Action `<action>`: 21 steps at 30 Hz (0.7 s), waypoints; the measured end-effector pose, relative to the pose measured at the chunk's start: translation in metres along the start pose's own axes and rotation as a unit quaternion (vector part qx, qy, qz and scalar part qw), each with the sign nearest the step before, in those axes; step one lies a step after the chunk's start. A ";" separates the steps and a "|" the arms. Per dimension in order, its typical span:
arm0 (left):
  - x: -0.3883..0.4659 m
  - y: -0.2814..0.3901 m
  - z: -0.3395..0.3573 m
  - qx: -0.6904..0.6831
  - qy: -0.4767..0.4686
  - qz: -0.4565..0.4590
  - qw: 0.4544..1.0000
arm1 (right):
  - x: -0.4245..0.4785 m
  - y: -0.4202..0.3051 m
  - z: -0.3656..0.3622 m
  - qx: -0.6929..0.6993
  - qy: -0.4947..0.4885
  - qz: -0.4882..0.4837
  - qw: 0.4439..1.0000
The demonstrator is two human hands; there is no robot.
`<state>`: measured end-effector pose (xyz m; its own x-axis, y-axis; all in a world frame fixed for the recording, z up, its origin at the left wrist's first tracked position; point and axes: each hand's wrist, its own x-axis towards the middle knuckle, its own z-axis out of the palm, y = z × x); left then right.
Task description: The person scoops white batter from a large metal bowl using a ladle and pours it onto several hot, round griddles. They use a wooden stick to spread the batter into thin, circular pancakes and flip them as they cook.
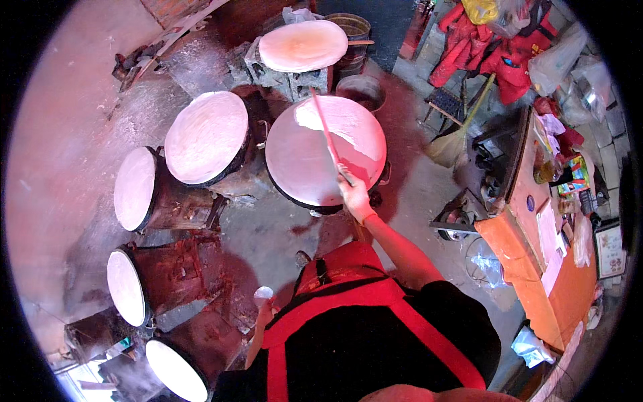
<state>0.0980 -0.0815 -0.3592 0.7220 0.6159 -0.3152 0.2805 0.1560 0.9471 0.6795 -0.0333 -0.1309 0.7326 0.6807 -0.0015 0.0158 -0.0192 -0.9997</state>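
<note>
My right hand [353, 193] grips a long thin stick [326, 133], which slants across a round griddle [296, 161] in front of me. White batter [351, 113] covers the griddle's far right part, while the left and near parts show a smooth greyish surface. Low by my left side, my left hand [266, 312] is closed around a small utensil with a round white end [263, 292], perhaps a ladle; its handle is mostly hidden. A red apron [346, 261] covers my front.
Pale sheets cover several more griddles, including one beside mine [208, 138], curving along the left. A round pale flatbread [304, 46] rests on concrete blocks [301, 83] ahead, near a metal bucket [354, 27]. To the right are a broom [454, 143] and a cluttered table [527, 226].
</note>
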 end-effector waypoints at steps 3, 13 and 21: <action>0.015 -0.002 0.010 0.211 0.009 0.125 0.969 | 0.006 -0.006 0.003 -0.046 -0.071 -0.049 0.995; 0.034 0.208 0.111 -0.168 0.153 -0.146 0.963 | 0.042 -0.057 -0.117 -0.038 -0.069 0.199 0.977; 0.004 0.112 0.094 -0.265 0.163 -0.233 0.921 | 0.027 -0.092 -0.121 -0.017 -0.330 0.229 0.916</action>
<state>0.1913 -0.1341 -0.2603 0.3483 0.5727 -0.7421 0.1013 0.7640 0.6372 0.7802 -0.1023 -0.0358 0.0980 0.8895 -0.4463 -0.1602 -0.4285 -0.8892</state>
